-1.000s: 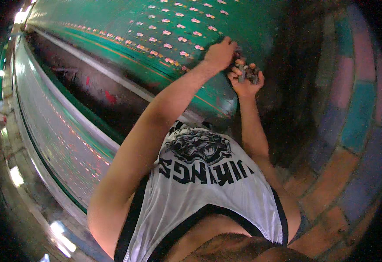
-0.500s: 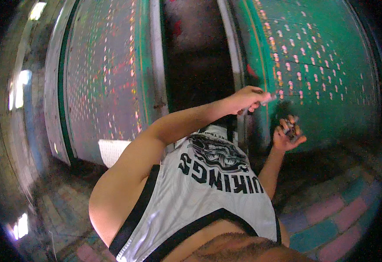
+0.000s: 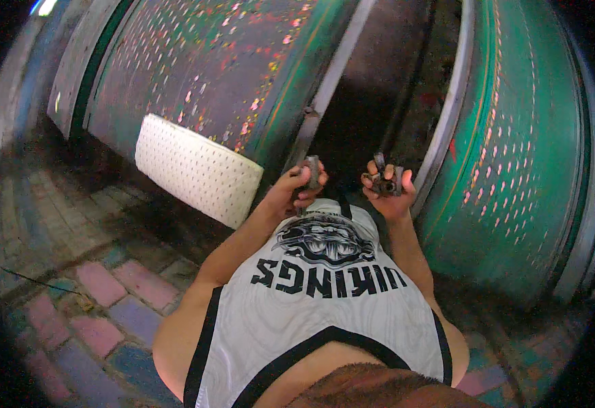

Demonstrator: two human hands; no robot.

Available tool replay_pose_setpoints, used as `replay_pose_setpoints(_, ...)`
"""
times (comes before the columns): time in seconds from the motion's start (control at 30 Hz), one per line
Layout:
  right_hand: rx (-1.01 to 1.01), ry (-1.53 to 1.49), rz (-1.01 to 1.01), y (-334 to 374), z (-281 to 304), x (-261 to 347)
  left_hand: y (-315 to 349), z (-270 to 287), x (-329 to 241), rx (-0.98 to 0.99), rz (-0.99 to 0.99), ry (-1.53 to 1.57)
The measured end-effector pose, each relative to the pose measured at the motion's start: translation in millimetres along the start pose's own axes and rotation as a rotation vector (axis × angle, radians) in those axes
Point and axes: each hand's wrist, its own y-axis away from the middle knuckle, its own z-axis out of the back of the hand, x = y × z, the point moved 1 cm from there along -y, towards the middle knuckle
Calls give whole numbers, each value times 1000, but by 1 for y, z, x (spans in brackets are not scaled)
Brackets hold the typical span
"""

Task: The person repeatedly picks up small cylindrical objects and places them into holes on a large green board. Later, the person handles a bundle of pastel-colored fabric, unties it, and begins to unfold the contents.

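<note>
Two bare hands, raised side by side before the chest, each holding a small dark piece; surroundings listed after.

- Left hand (image 3: 290, 190): fingers clenched around a small dark grey metal block (image 3: 311, 171), which stands upright above the knuckles, just in front of the shirt collar.
- Right hand (image 3: 387, 190): palm turned up, fingers curled about a dark metal lock-like piece with a short upright prong (image 3: 384, 178); the piece rests in the cupped palm, prong pointing away from the body. Its exact kind is too blurred to tell.
- The two hands are near each other but apart, with a dark gap between them.
- White sleeveless jersey with black trim and a black printed emblem (image 3: 324, 285): worn by the person, filling the lower middle of the view.
- Green perforated metal gate leaf (image 3: 508, 170): to the right, speckled with small light openings.
- Second green perforated metal gate leaf (image 3: 202, 75): to the upper left, with a dark opening (image 3: 386, 88) between the two leaves, right beyond the hands.
- White perforated rectangular panel (image 3: 195, 170): leaning low against the left leaf.
- Coloured brick paving of pink, blue and grey blocks (image 3: 100, 292): the floor at lower left.
</note>
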Motion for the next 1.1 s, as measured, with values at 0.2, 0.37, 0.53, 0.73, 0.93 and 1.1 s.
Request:
replay_pose_setpoints(0.2,-177,-80,-53,-78,7,-37,71,56,-26,-188,-306,0)
replay_pose_setpoints(0.37,64,-171,-147,-133,26,-72,154,97,-27,-443,-583,-116)
replay_pose_setpoints(0.53,529,78,-463,-234,10,-66,186,103,-44,-593,-724,-37)
replay_pose_setpoints(0.73,381,345,-509,-361,15,-29,107,93,-60,-961,-830,-47)
replay_pose_setpoints(0.93,291,212,-580,-440,4,25,-1,53,-93,-1183,-899,32)
replay_pose_setpoints(1.1,205,327,-731,-483,14,63,-65,37,-130,-1362,-817,-11)
